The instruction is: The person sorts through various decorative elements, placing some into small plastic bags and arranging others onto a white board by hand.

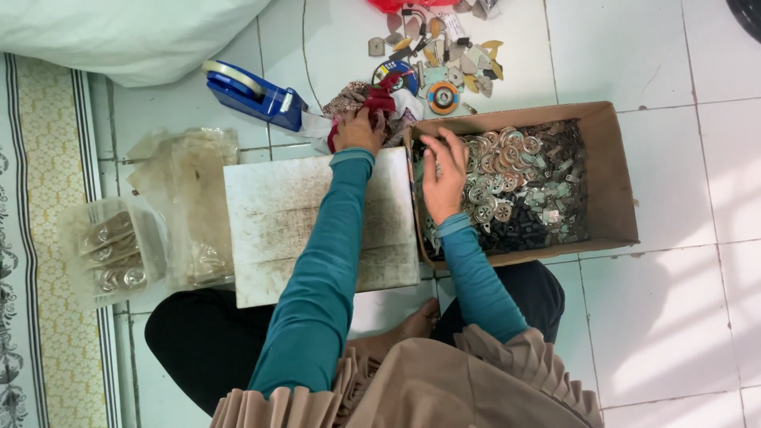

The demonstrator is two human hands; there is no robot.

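Sitting on a tiled floor, a person reaches their right hand point(444, 176), fingers loosely curled over something too small to tell, into a cardboard box point(614, 178) of metal rings point(503, 166). Their left hand point(358, 131) grips a red cloth point(379, 101) beyond a white board point(273, 218), handy for both.

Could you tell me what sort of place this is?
Probably a home floor used for piecework: white floor tiles, an open cardboard box of round metal parts, and a blue tape dispenser.
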